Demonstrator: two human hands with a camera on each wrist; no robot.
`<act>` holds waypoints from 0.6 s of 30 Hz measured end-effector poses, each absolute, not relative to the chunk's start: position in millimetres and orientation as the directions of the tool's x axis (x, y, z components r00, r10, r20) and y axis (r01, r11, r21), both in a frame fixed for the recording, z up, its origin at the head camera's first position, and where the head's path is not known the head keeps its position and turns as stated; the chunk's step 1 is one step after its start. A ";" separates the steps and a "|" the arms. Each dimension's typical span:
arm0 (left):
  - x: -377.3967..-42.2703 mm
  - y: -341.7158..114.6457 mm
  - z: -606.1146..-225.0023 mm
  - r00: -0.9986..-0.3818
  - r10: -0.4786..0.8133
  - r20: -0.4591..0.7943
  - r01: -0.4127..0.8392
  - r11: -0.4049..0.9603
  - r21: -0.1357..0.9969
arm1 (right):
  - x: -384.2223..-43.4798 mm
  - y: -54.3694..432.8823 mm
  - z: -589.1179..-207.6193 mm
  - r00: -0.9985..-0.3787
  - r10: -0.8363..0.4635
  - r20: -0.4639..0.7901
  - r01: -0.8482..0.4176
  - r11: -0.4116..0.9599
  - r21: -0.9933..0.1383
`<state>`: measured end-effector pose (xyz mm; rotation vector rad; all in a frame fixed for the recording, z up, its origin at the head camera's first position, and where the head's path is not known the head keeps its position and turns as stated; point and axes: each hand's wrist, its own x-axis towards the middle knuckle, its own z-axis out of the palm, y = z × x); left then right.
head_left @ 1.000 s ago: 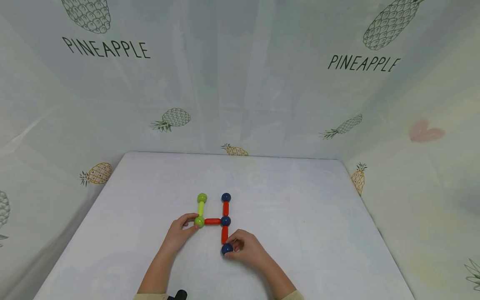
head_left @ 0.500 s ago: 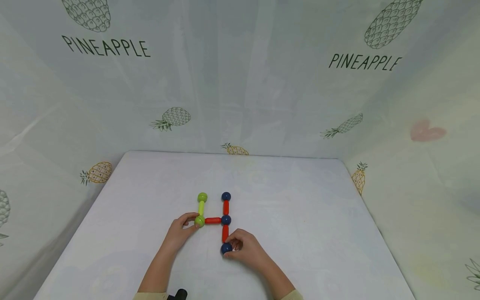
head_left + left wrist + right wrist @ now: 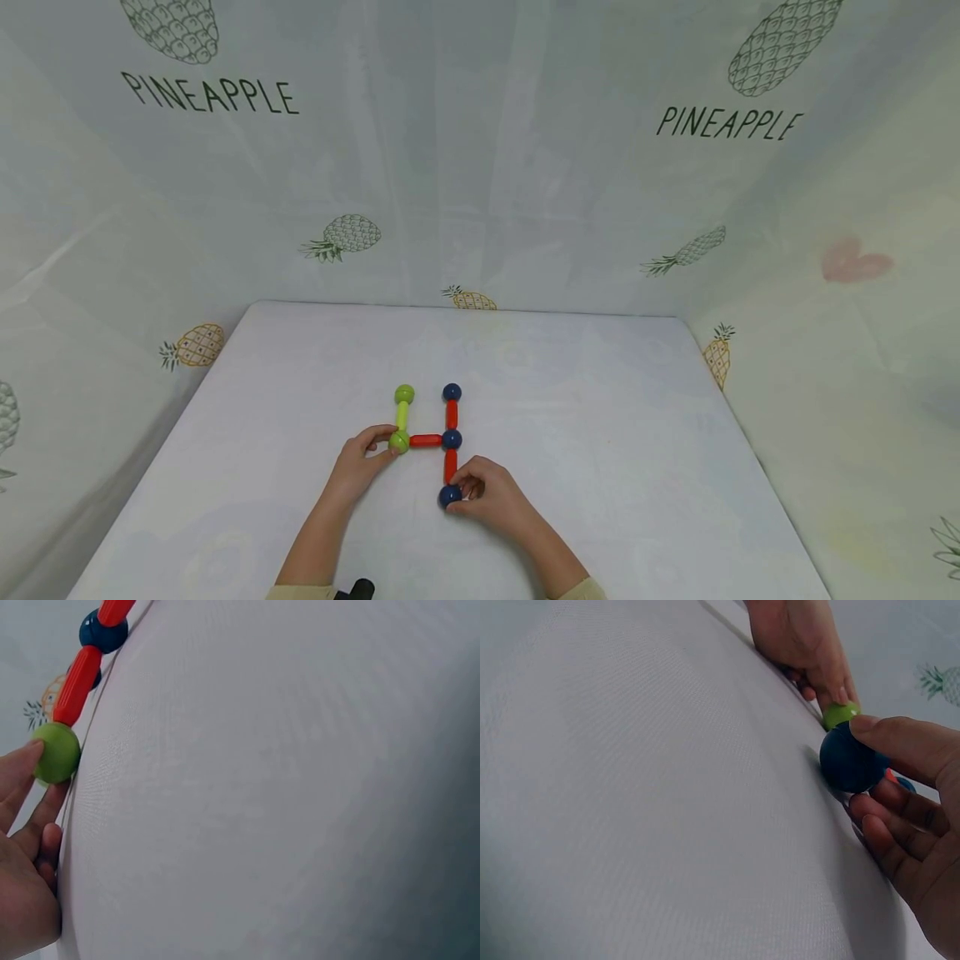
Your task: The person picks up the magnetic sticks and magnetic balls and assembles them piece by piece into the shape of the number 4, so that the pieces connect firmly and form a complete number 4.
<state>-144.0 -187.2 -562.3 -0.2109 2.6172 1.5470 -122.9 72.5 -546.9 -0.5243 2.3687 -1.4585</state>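
A small figure of magnetic balls and rods lies on the white table. My left hand (image 3: 362,463) pinches the near green ball (image 3: 57,754) between thumb and fingers. From that ball a yellow-green rod (image 3: 402,415) runs to a far green ball (image 3: 404,394), and a red rod (image 3: 426,440) runs right to the middle blue ball (image 3: 452,439). Beyond it, another red rod (image 3: 452,414) leads to the far blue ball (image 3: 452,392). Toward me, a third red rod (image 3: 450,466) meets the near blue ball (image 3: 851,757), which my right hand (image 3: 492,497) holds by thumb and fingers.
The white tabletop (image 3: 600,433) spreads around the figure. Behind and beside it hangs a pale curtain (image 3: 480,150) printed with pineapples. A black rounded object (image 3: 362,589) shows at the bottom edge by the left sleeve (image 3: 302,592).
The near blue ball has shifted slightly left in my right hand's grip, coming more into line below the red rod. My left hand keeps its hold on the green ball.
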 end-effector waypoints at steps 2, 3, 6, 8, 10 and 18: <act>-143.6 -186.4 -561.2 -0.986 -0.072 -0.151 -0.167 0.478 0.863 | -123.2 72.7 -547.6 -0.886 -0.459 -0.070 -0.145 0.417 -0.897; -143.3 -185.9 -560.5 -0.986 -0.073 -0.151 -0.167 0.478 0.862 | -123.6 72.8 -548.0 -0.886 -0.459 -0.070 -0.145 0.418 -0.897; -142.7 -184.6 -558.8 -0.986 -0.081 -0.147 -0.168 0.482 0.860 | -124.9 72.7 -550.0 -0.886 -0.459 -0.064 -0.155 0.423 -0.893; -142.6 -183.8 -558.4 -0.984 -0.097 -0.151 -0.179 0.483 0.857 | -126.3 72.3 -551.2 -0.886 -0.460 -0.063 -0.159 0.427 -0.890; -143.1 -183.5 -559.6 -0.981 -0.114 -0.155 -0.191 0.488 0.852 | -127.9 72.0 -551.7 -0.884 -0.462 -0.064 -0.162 0.432 -0.887; -146.0 -189.4 -563.1 -0.978 -0.132 -0.163 -0.208 0.501 0.840 | -135.5 77.5 -545.5 -0.858 -0.514 -0.014 -0.266 0.467 -0.843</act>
